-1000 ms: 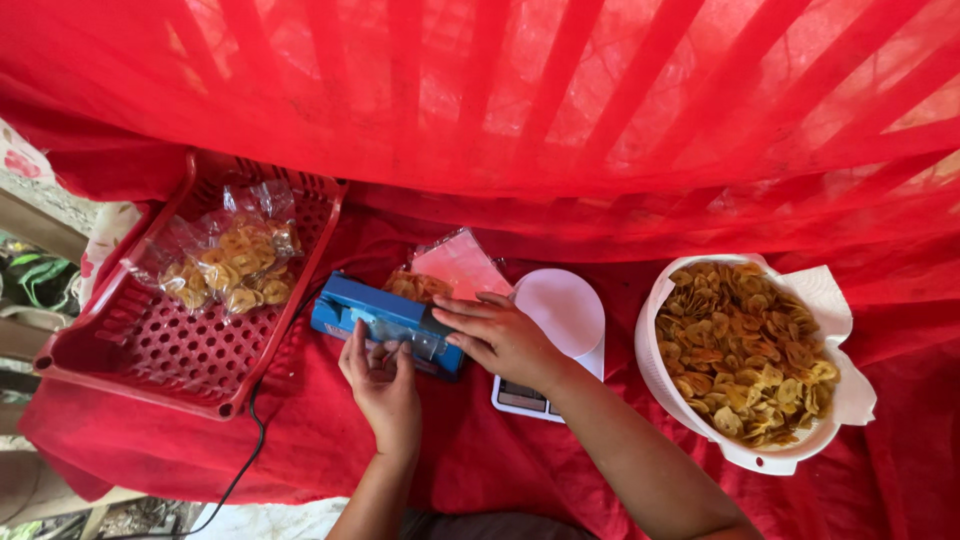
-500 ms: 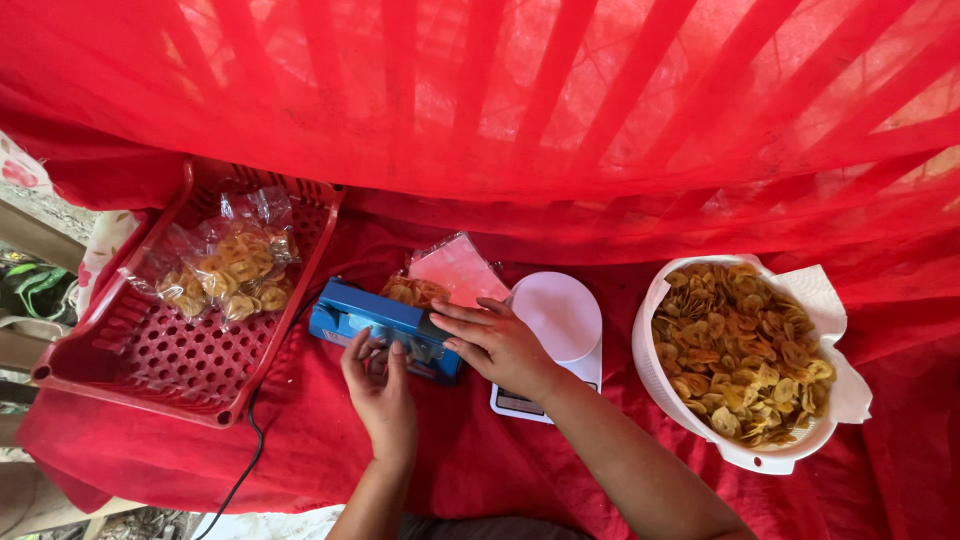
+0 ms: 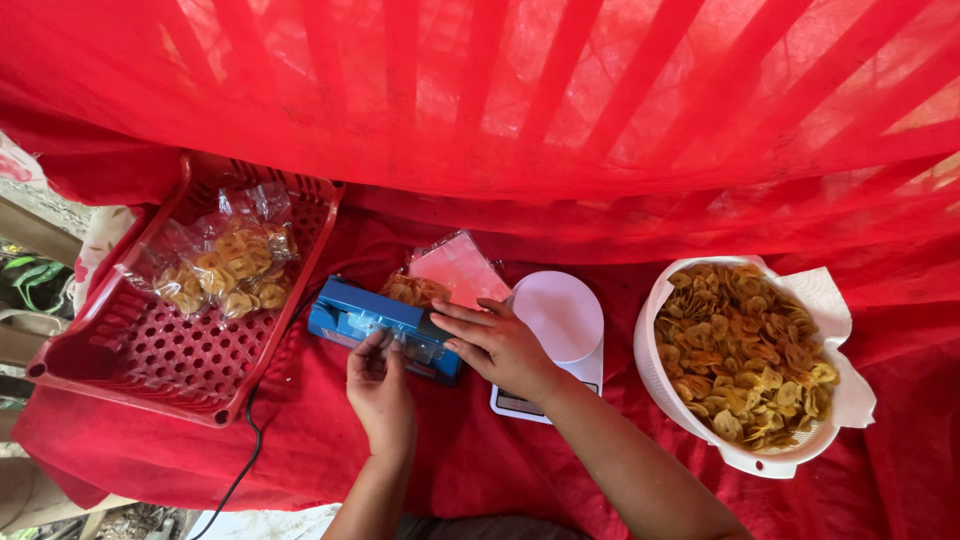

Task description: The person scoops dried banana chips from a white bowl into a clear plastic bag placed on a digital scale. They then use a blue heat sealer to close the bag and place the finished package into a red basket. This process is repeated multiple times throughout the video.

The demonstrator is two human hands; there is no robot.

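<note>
Right hand (image 3: 500,345) fingers spread flat, pressing the blue sealer (image 3: 385,328) arm; left hand (image 3: 380,385) pinches the bag edge (image 3: 412,290) at its front (bag mostly hidden behind the sealer). Risk: edge slips or wrinkles under the bar, giving a weak seal; left fingertips sit close to it. Scale (image 3: 555,330) just right.

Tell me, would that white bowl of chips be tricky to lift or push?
Probably manageable with care. The white bowl looks like thin plastic with a perforated wall, so it may flex if gripped by one edge. It is heaped with chips, which look light but brittle, so tilting could spill or break some. On the soft red cloth it would likely drag, not slide.
</note>
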